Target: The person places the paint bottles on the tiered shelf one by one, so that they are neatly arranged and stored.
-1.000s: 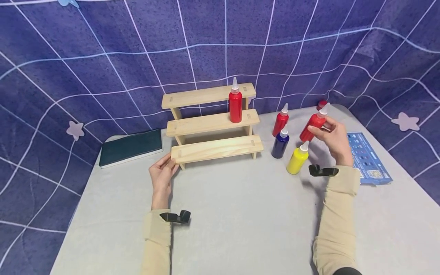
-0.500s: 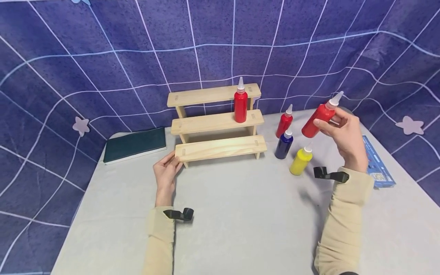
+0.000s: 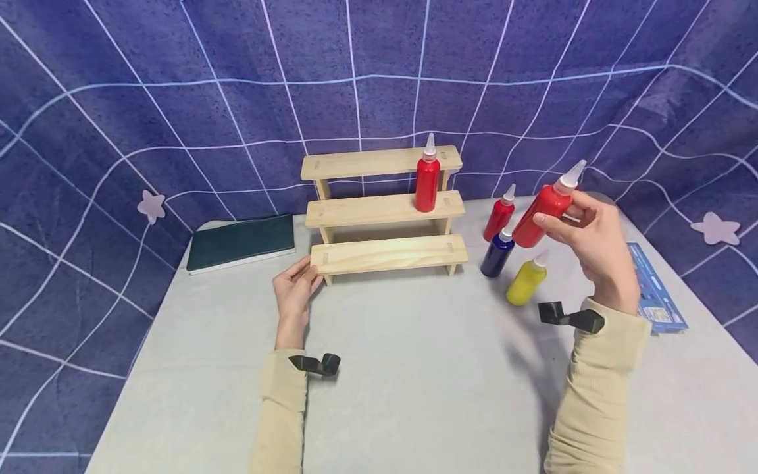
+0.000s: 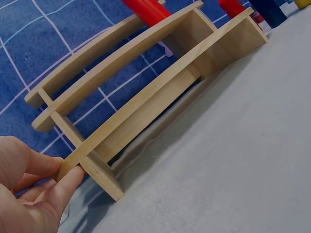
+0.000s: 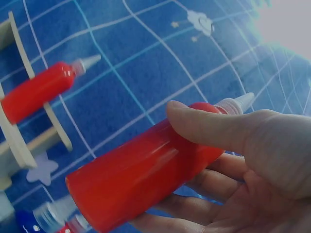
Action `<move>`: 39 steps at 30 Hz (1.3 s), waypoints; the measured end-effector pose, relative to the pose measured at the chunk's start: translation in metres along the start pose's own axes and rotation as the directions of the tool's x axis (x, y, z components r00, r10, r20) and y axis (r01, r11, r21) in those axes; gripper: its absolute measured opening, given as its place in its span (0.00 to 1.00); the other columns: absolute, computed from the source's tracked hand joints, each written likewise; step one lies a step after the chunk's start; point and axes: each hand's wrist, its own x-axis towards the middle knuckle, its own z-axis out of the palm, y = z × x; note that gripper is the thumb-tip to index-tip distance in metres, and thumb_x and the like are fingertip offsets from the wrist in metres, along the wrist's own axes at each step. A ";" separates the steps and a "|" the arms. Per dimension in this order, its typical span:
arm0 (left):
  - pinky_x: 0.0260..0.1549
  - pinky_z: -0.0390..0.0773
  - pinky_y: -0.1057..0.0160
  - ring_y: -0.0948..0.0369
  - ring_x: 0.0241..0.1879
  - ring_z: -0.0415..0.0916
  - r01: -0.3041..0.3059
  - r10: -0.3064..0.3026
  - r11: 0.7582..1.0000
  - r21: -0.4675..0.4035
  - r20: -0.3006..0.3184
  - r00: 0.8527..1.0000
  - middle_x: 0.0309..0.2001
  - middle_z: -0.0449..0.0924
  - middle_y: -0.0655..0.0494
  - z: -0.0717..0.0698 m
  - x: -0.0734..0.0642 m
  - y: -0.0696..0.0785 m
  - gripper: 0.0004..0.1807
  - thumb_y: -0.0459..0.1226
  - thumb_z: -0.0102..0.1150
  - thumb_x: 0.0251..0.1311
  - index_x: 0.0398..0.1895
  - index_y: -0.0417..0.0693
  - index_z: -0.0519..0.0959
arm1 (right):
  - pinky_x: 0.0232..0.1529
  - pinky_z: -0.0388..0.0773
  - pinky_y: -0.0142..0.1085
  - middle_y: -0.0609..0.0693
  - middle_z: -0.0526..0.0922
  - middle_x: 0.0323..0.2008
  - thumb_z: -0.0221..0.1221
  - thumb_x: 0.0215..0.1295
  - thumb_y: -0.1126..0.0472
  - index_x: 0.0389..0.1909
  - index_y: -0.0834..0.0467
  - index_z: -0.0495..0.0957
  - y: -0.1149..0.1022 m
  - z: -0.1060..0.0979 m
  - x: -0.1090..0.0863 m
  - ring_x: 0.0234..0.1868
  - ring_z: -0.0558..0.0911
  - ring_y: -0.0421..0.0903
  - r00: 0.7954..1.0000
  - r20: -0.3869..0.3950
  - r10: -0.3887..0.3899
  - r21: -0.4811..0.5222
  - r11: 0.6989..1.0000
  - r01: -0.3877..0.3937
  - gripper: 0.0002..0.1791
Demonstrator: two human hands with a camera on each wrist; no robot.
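My right hand [image 3: 598,240] grips a red squeeze bottle [image 3: 543,214] with a white pointed nozzle, tilted and held up above the table. Thumb and fingers wrap its upper body in the right wrist view. My left hand [image 3: 294,286] pinches the left end of the lowest step of a three-tier wooden display shelf [image 3: 387,255]. On the shelf's middle step, toward the right, another red bottle [image 3: 426,184] stands upright. Near the raised bottle, a smaller red bottle [image 3: 499,214], a dark blue bottle [image 3: 497,253] and a yellow bottle [image 3: 526,282] stand on the table.
A dark green notebook [image 3: 241,242] lies at the back left of the pale table [image 3: 414,368]. Behind my right hand lies a blue printed box [image 3: 656,289]. A purple grid-patterned curtain [image 3: 284,66] hangs behind the table.
My right hand has lifted the red bottle off the back right of the table. The whole head view has shifted slightly. My left hand keeps its grip on the shelf.
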 end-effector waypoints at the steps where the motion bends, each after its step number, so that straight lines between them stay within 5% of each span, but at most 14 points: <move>1: 0.46 0.84 0.67 0.56 0.49 0.79 -0.001 0.001 1.000 -0.001 -0.001 1.000 0.56 0.75 0.37 -0.001 0.000 0.000 0.21 0.23 0.54 0.64 0.61 0.32 0.73 | 0.36 0.86 0.29 0.46 0.87 0.35 0.63 0.54 0.81 0.52 0.58 0.81 -0.001 0.003 -0.001 0.36 0.87 0.38 1.000 0.010 -0.002 0.003 1.000 0.002 0.25; 8: 0.46 0.84 0.68 0.51 0.54 0.77 0.003 -0.003 1.000 -0.018 0.001 1.000 0.56 0.75 0.36 -0.001 -0.003 0.003 0.21 0.23 0.54 0.64 0.61 0.32 0.73 | 0.38 0.85 0.27 0.44 0.87 0.36 0.64 0.55 0.79 0.52 0.59 0.80 0.001 0.023 -0.004 0.37 0.87 0.37 0.994 0.105 0.015 -0.017 1.000 -0.013 0.24; 15: 0.46 0.83 0.69 0.50 0.54 0.76 0.002 -0.002 1.000 -0.020 0.005 1.000 0.57 0.74 0.35 -0.002 -0.004 0.004 0.22 0.23 0.54 0.64 0.62 0.31 0.72 | 0.40 0.84 0.24 0.39 0.87 0.35 0.64 0.58 0.76 0.51 0.54 0.81 0.006 0.051 -0.007 0.38 0.86 0.34 0.986 0.161 0.032 -0.185 0.983 -0.002 0.22; 22: 0.47 0.83 0.68 0.49 0.56 0.75 0.007 -0.006 0.999 -0.051 0.019 1.000 0.57 0.73 0.33 -0.003 -0.004 0.003 0.22 0.23 0.54 0.64 0.62 0.30 0.72 | 0.40 0.83 0.23 0.35 0.85 0.35 0.65 0.58 0.72 0.58 0.65 0.75 0.011 0.081 -0.009 0.38 0.84 0.32 0.979 0.198 0.040 -0.330 0.944 0.028 0.25; 39: 0.48 0.83 0.63 0.52 0.51 0.78 -0.007 0.006 0.998 -0.067 -0.015 1.000 0.55 0.76 0.33 -0.004 -0.007 0.003 0.20 0.22 0.55 0.62 0.59 0.30 0.75 | 0.41 0.84 0.28 0.44 0.87 0.37 0.66 0.59 0.71 0.56 0.69 0.75 0.035 0.157 0.023 0.38 0.85 0.39 0.967 0.254 0.010 -0.185 0.982 0.039 0.23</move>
